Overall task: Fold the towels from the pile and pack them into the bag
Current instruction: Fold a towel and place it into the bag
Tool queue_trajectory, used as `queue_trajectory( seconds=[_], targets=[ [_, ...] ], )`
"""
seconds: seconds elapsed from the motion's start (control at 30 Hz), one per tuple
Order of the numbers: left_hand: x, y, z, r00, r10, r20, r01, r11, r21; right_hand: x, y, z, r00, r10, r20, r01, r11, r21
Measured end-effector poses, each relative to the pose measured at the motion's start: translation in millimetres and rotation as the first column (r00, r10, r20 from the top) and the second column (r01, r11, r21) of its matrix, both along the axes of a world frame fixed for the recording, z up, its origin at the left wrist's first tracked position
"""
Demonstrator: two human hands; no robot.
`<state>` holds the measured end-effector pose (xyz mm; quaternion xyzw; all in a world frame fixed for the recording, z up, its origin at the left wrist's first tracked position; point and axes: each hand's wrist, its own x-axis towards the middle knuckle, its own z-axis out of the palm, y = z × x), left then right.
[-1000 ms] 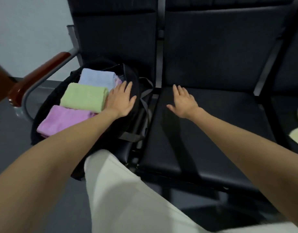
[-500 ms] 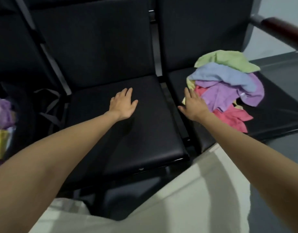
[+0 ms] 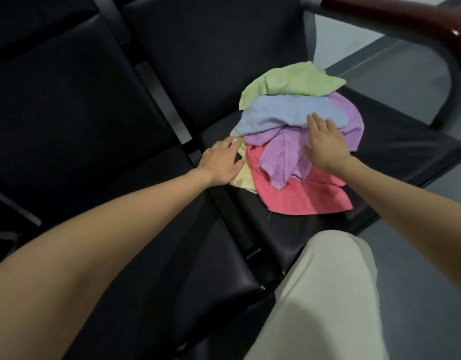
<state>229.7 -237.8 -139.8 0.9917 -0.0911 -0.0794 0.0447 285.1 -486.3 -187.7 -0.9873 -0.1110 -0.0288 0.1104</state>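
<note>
A loose pile of soft cloth towels (image 3: 297, 131) lay on the padded black seat (image 3: 396, 152) at the right end of the row, in front of its backrest. A curved dark-red wooden armrest (image 3: 396, 19) stood behind and right of the pile. The left hand (image 3: 221, 162) rested at the pile's left edge, the right hand (image 3: 325, 144) on its top. The neighbouring black padded seat (image 3: 156, 229) lay left of it, and a leg in pale beige trousers (image 3: 328, 294) stood before both seats.
</note>
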Motion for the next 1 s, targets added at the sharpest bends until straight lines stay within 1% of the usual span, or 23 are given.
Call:
queue_trajectory(
  seconds=[0.13,0.23,0.37,0.43,0.5,0.6,0.67,0.73,0.8,0.87,0.9,0.93,1.0],
  targets=[
    [55,-28,2,0.998,-0.056,0.013,0.056,0.998,-0.004,32,-10,-5,0.997,-0.036,0.066,0.036,0.999,0.01],
    [93,-46,-6,0.995,-0.101,0.003,0.101,0.995,-0.009,49,-15,-12,0.985,-0.078,0.157,0.078,0.997,0.007],
    [124,-66,-18,0.984,-0.174,0.041,0.173,0.985,0.028,61,-25,-28,0.978,-0.125,0.165,0.123,0.992,0.022],
    [130,-73,-20,0.977,-0.204,0.061,0.202,0.978,0.044,62,-27,-33,0.977,-0.135,0.164,0.12,0.988,0.095],
    [133,-78,-23,0.978,-0.194,0.07,0.191,0.98,0.056,59,-27,-34,0.969,-0.164,0.187,0.124,0.97,0.21],
    [132,-80,-26,0.977,-0.146,0.154,0.143,0.989,0.035,40,-15,-27,0.944,-0.22,0.247,0.098,0.899,0.427],
    [130,-80,-25,0.967,-0.109,0.23,0.13,0.988,-0.079,24,-3,-19,0.937,-0.239,0.255,0.057,0.826,0.561],
    [125,-78,-21,0.973,-0.043,0.228,0.104,0.959,-0.265,12,7,-11,0.937,-0.286,0.201,0.075,0.727,0.683],
    [118,-71,-11,0.981,0.051,0.189,0.042,0.888,-0.458,5,15,0,0.923,-0.362,0.134,0.123,0.604,0.788],
    [110,-60,5,0.975,0.138,0.172,-0.008,0.8,-0.6,2,23,14,0.907,-0.411,0.09,0.14,0.497,0.856],
    [106,-53,14,0.972,0.17,0.162,-0.023,0.757,-0.653,0,28,22,0.906,-0.416,0.08,0.139,0.471,0.871],
    [100,-46,25,0.969,0.195,0.154,-0.035,0.72,-0.693,-3,34,30,0.908,-0.41,0.084,0.129,0.466,0.875],
    [88,-33,47,0.96,0.242,0.142,-0.057,0.663,-0.747,-10,47,49,0.922,-0.367,0.12,0.081,0.487,0.869]
  ],
)
